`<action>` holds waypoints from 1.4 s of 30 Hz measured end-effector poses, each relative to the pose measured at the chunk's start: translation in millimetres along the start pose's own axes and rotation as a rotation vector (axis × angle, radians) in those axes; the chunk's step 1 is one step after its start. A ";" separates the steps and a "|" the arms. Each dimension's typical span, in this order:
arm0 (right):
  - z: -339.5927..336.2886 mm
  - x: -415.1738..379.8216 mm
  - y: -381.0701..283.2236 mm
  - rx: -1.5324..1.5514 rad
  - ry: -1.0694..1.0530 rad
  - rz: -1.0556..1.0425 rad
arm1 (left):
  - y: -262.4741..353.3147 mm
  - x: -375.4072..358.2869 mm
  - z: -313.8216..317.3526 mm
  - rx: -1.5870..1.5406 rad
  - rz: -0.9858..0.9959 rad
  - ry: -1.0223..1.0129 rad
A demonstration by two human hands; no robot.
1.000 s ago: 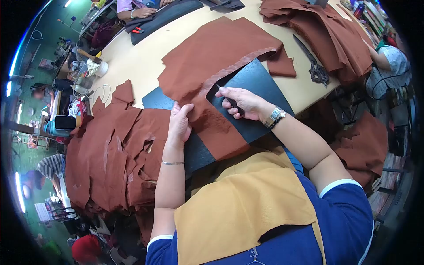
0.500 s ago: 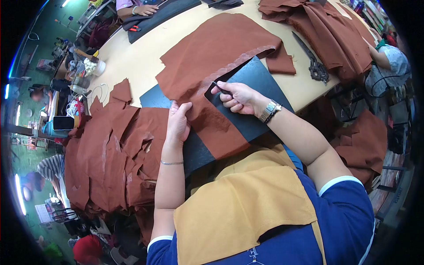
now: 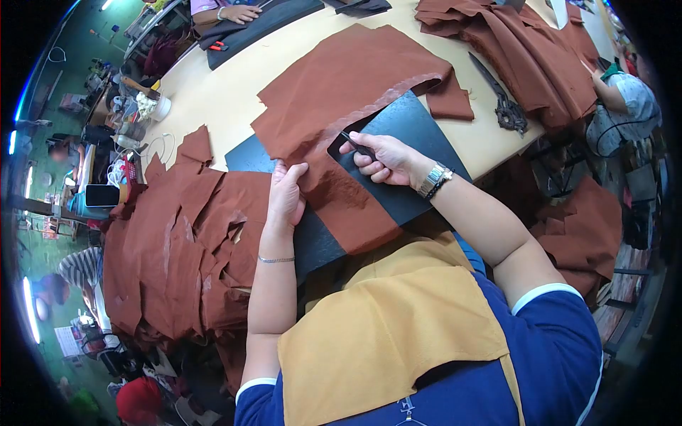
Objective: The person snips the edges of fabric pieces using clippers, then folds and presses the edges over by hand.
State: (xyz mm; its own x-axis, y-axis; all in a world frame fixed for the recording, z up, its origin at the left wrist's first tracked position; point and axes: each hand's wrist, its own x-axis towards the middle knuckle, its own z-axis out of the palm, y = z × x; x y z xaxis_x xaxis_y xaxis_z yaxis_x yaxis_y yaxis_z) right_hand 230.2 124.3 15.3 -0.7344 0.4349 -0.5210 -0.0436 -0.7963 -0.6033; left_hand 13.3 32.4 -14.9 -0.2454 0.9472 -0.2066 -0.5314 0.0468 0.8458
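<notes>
Far left: pile of torn-edged brown pieces (image 3: pixel 174 248), overlapping, some with pale streaks. Above it on the counter (image 3: pixel 213 84): white tub (image 3: pixel 163 108) with lumpy white stuff, a brush-like tool with a wooden handle (image 3: pixel 139 87) by it. Further along, red-handled tool (image 3: pixel 217 46) on dark material (image 3: pixel 266 27); a co-worker's hand (image 3: pixel 240 13) lies on that material, fingers forward.

Left hand (image 3: pixel 287 193): fingers curled, thumb on top, pinching the near left edge of the brown sheet (image 3: pixel 355 85). Sheet lies across the counter and the dark board (image 3: pixel 419 135), pale rough band along its curved right edge, near strip running down over the board's near edge.

Right hand (image 3: pixel 387 160): closed round a slim dark tool (image 3: pixel 364 148), thumb and index toward the tip. Tip is at the inner corner of the sheet's cut-in edge; can't tell if it touches. Board under both.

Right of board: dark shears (image 3: pixel 506 106) on the counter, blades pointing away. Beyond them, draped brown bundle (image 3: pixel 522 60). Lower right, more brown pieces (image 3: pixel 579 231) below counter level. Far right, another person (image 3: pixel 629 106) in a light patterned top, arm toward the bundle.
</notes>
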 end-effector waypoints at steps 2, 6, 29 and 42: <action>1.6 2.0 -2.0 -0.018 -0.007 0.012 | -2.2 1.7 -3.5 0.006 -0.001 -0.011; -0.4 10.0 -2.2 -0.029 -0.034 -0.018 | -6.0 6.1 -8.1 0.027 0.013 -0.025; -47.5 -55.4 -2.7 -1.011 0.472 -0.704 | 98.1 -96.4 -74.8 0.952 -0.213 -0.042; -160.1 -43.7 -56.1 -1.320 1.075 -0.744 | 22.3 29.6 78.8 1.607 0.660 -0.403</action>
State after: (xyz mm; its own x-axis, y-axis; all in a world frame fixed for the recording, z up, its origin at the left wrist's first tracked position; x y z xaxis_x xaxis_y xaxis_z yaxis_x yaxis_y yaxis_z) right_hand 373.2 217.3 -24.8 -0.0991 0.9644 0.2452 0.7619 0.2321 -0.6047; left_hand 58.0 86.5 36.7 0.2562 0.9350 0.2451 0.8606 -0.3361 0.3826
